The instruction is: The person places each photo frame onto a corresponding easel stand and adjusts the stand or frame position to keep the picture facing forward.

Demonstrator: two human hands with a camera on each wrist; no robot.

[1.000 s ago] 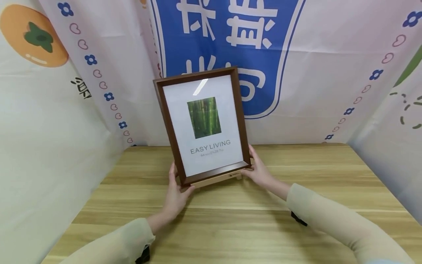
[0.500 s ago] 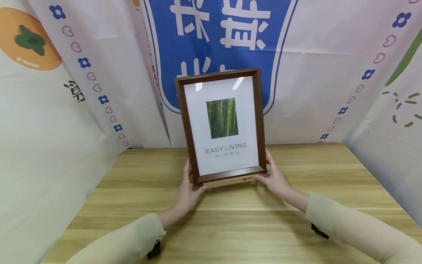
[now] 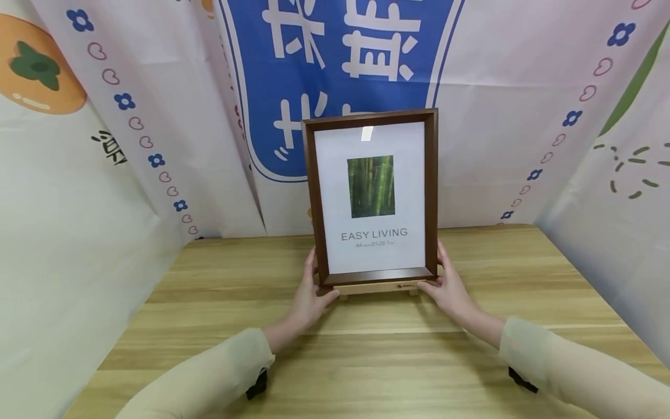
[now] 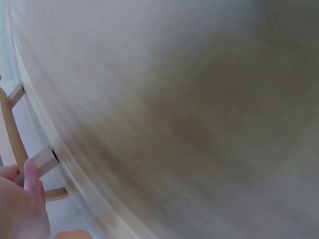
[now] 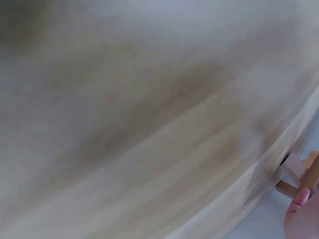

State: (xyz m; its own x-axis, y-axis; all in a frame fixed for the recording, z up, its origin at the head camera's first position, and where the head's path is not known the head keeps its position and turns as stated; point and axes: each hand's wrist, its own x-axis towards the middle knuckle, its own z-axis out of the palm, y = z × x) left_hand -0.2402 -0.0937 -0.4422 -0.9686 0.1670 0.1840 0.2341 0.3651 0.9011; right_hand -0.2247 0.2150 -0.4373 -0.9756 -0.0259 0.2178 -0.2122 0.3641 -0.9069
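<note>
A brown picture frame (image 3: 430,192), with a bamboo picture and the words EASY LIVING behind its front, leans back on a light wooden tabletop easel (image 3: 377,288). Only the easel's front ledge and small feet show in the head view. My left hand (image 3: 309,299) grips the easel's left end, thumb at the ledge and fingers round behind the frame's lower corner. At the opposite corner my right hand (image 3: 451,294) holds on the same way. In the left wrist view, easel legs (image 4: 46,163) appear beside my fingers; the right wrist view catches a wooden foot (image 5: 287,189) close to my thumb.
The wood-grain table (image 3: 387,372) extends in front of and to both sides of the easel. Printed cloth walls (image 3: 487,145) enclose it at the back and sides, the back one close behind the frame.
Both hands have moved the easel and picture frame to the right and turned them, so the frame's leftward tilt is nearly gone. The head view has shifted slightly too. Both grips stay the same.
</note>
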